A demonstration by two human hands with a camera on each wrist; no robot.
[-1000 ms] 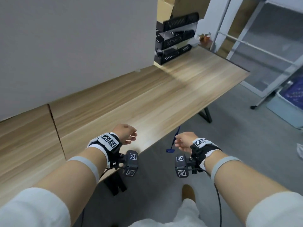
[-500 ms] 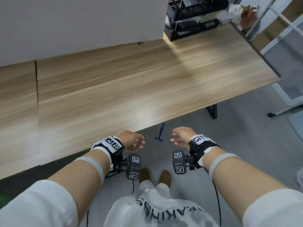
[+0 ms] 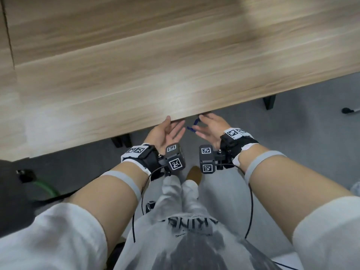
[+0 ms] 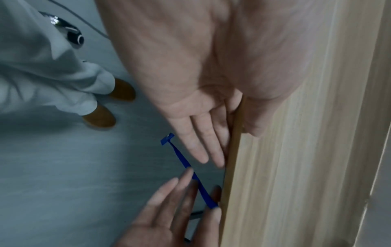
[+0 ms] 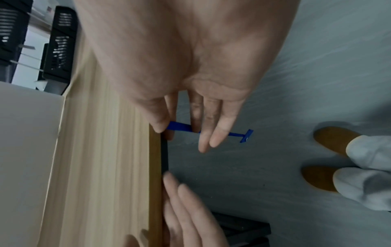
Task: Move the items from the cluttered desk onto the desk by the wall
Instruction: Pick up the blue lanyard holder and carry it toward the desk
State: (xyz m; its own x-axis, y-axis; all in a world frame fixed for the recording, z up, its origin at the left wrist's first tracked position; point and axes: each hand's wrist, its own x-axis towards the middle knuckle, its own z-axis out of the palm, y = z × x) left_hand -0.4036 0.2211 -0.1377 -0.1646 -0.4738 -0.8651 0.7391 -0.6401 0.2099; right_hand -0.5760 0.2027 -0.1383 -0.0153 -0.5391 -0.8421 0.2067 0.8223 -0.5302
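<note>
Both hands at the near edge of the wooden desk (image 3: 136, 75). Left hand (image 3: 165, 133) held flat, fingers straight, thumb over the edge, nothing held. Right hand (image 3: 209, 129) pinches a blue disposable razor (image 5: 184, 127) by its handle, below edge level. Judged step: delivery. Next: lift the razor over the edge, lay it down.

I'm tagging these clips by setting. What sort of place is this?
Probably an office or workroom: a long wood-grain desk on black legs, grey floor, and black mesh file trays at the desk's far end.

Soft indoor light — motion blur, glare on desk (image 3: 175, 78)
</note>
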